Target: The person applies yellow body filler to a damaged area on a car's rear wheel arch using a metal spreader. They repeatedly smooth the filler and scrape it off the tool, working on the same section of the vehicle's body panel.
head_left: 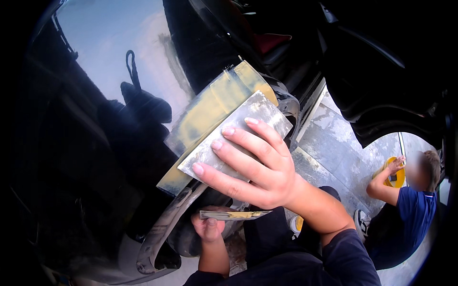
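My right hand (262, 167) grips a flat, filler-smeared metal spreader (248, 117), its fingers apart on top of the blade and its thumb hidden. The spreader lies over yellowish body filler (214, 105) on the dark, glossy car panel (143, 33), close to the wheel arch edge (162, 233). Lower down, my left hand (209, 226) is closed around the left end of a thin flat plate (236, 215), seen nearly edge-on. Filler streaks its upper side.
An open car door (381, 52) hangs at upper right over grey floor tiles (334, 133). At right a person in a blue shirt (415, 205) crouches with a hand at a yellow bucket (393, 174). A small tub (296, 224) stands by my legs.
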A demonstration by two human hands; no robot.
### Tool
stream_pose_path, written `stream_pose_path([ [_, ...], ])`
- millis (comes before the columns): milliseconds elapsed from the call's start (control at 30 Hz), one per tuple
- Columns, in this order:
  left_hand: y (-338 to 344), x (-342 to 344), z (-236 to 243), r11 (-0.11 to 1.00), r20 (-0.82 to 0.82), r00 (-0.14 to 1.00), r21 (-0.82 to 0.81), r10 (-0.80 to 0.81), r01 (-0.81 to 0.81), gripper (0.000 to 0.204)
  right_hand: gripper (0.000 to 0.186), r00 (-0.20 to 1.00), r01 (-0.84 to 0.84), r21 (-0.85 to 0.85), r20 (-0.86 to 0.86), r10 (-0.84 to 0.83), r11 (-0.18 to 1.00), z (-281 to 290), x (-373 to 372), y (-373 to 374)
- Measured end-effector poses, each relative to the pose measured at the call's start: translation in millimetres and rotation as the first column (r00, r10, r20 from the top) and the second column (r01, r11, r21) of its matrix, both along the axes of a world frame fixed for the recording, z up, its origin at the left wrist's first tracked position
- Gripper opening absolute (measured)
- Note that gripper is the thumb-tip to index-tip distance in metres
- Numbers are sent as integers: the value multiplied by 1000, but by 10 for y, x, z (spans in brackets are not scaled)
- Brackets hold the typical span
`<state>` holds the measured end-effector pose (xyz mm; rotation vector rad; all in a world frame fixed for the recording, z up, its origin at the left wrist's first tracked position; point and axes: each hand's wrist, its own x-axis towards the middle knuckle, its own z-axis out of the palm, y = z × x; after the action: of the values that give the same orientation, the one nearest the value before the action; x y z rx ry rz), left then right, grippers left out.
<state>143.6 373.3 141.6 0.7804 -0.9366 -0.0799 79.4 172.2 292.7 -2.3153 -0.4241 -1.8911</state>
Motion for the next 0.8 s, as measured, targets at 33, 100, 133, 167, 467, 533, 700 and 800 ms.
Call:
stream_pose_path([
  [33,-71,-59,36,998,-47,997,-13,62,-62,28,38,1000,-5,-9,-11,5,1000,14,-9,10],
  [100,13,-4,38,999,-74,997,50,23,-20,33,38,999,-29,-3,-21,29,1000,-34,-57,115],
  [133,-13,-50,0,994,-99,990,-8,105,-106,35,37,999,-27,-10,-25,27,1000,-58,-85,160],
  [167,-89,-99,118,989,-118,983,-37,141,-146,36,38,999,-23,-5,-46,23,1000,-77,-99,206],
  [467,-107,-137,251,997,-109,993,-51,51,-57,36,41,999,-34,-12,-21,34,999,35,12,239],
  [533,-95,-140,256,997,-105,993,-48,56,-61,36,41,999,-38,-15,-16,38,999,45,44,257],
  [700,-51,-78,170,997,-32,997,32,75,-74,46,38,995,-92,-7,-34,92,996,1,46,235],
  [800,10,-19,108,976,92,990,180,111,-126,68,39,995,-64,12,-75,64,998,-64,-15,277],
])
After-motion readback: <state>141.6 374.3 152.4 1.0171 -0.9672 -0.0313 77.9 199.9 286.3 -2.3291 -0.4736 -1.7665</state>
